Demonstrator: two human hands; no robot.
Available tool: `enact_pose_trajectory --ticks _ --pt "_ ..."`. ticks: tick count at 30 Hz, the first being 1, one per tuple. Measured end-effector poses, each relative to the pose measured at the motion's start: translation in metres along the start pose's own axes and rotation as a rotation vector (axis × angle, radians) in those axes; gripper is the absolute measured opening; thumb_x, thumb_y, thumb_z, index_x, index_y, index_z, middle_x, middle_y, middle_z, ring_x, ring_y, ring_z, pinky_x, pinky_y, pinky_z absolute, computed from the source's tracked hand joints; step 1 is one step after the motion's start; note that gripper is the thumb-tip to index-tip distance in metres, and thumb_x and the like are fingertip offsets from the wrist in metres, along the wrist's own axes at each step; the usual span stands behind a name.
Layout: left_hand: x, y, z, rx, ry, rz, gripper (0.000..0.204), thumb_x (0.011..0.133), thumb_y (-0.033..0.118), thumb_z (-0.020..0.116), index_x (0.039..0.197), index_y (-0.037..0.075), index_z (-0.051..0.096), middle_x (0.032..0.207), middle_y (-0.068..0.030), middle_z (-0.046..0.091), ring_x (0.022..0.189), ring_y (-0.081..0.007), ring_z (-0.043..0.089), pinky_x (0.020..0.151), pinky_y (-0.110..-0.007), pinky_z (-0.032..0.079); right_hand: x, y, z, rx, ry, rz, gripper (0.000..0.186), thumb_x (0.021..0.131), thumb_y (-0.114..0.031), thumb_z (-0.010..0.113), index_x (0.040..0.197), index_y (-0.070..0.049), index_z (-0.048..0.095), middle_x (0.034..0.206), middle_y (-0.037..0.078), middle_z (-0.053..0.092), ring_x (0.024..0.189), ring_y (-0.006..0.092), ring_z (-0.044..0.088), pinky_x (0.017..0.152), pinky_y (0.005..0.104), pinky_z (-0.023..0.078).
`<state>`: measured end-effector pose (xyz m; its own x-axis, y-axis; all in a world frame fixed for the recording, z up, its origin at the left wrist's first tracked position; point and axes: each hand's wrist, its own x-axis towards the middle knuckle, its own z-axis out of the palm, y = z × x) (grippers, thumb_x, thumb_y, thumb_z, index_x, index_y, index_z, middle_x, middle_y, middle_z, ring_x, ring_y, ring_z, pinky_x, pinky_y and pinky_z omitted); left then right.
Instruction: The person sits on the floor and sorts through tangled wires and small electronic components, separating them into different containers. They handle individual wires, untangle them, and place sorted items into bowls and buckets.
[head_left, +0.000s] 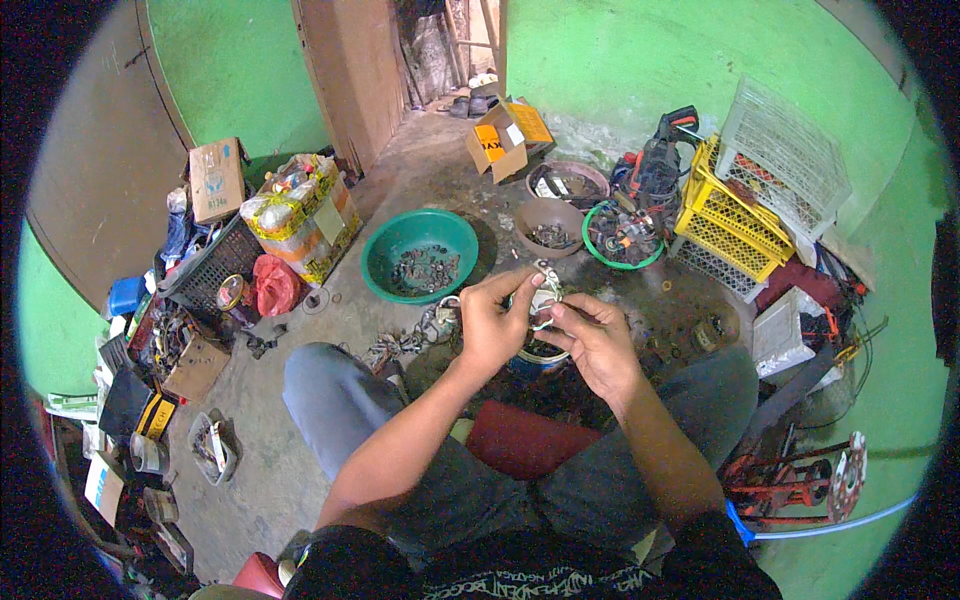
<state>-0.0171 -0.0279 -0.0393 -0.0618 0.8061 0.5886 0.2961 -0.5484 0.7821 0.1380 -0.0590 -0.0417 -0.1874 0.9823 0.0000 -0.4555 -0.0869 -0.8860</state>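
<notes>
One pale looped part [545,293] is pinched by left hand [490,320] and right hand [602,348] above a small container [540,359]; work on it appears unfinished, completed share not verifiable; loose dark pieces [425,269] lie toward the near edge of the large green basin [376,256]

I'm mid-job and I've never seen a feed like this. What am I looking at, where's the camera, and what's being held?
There is no machine here: you see a seated person's bare hands. The single picture comes from a wide fisheye camera on their head, looking down, so its edges bend and its left is their left.

The left hand and right hand pinch a small, pale looped piece between them; exactly what it is, I can't tell.

On the floor ahead stands a green basin holding small greyish pieces. To its right are more bowls of parts, then stacked crates.
</notes>
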Motion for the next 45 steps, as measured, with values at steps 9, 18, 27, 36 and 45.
enact_pose_trajectory --ticks 9,18,27,36,45 --pt "0.001 0.002 0.002 0.062 0.007 0.225 0.013 0.086 0.005 0.069 0.094 -0.005 0.073 0.084 -0.0206 0.072 0.074 -0.0277 0.074 0.067 -0.034 0.056 0.007 0.000 -0.020 0.219 -0.022 0.084 0.019 0.098 -0.010 0.058 0.114 -0.002 0.062 0.107 0.009 0.068 0.103 0.0233 0.066 0.091 0.0412 0.054" --pt "0.003 0.001 -0.002 0.065 -0.030 0.129 0.014 0.086 0.006 0.069 0.096 -0.003 0.073 0.085 -0.0208 0.072 0.075 -0.0275 0.074 0.066 -0.034 0.056 0.005 -0.010 -0.023 0.235 -0.113 0.117 0.020 0.099 -0.014 0.057 0.116 -0.005 0.060 0.109 0.010 0.068 0.104 0.0252 0.066 0.095 0.0425 0.052" --pt "0.000 -0.003 0.000 0.114 -0.021 0.192 0.015 0.085 0.002 0.070 0.097 -0.006 0.072 0.089 -0.0227 0.072 0.079 -0.0284 0.074 0.069 -0.034 0.056 0.005 -0.002 -0.021 0.229 -0.049 0.100 0.021 0.098 -0.014 0.058 0.115 -0.001 0.061 0.111 0.013 0.067 0.104 0.0268 0.066 0.096 0.0431 0.055" --pt "0.001 -0.004 0.006 -0.022 -0.106 0.070 0.018 0.090 0.009 0.067 0.098 -0.007 0.071 0.090 -0.0213 0.073 0.082 -0.0237 0.073 0.075 -0.035 0.055 0.003 -0.017 -0.027 0.330 -0.086 0.198 0.019 0.099 -0.016 0.057 0.112 -0.002 0.060 0.106 0.012 0.067 0.103 0.0285 0.066 0.097 0.0471 0.053" --pt "0.003 0.003 0.009 -0.072 -0.133 -0.101 0.024 0.094 0.017 0.064 0.095 -0.006 0.072 0.087 -0.0169 0.074 0.079 -0.0170 0.068 0.072 -0.033 0.052 0.008 -0.017 -0.014 -0.260 0.030 -0.170 0.016 0.093 -0.004 0.065 0.108 -0.003 0.058 0.104 0.008 0.062 0.093 0.0185 0.064 0.077 0.0313 0.061"
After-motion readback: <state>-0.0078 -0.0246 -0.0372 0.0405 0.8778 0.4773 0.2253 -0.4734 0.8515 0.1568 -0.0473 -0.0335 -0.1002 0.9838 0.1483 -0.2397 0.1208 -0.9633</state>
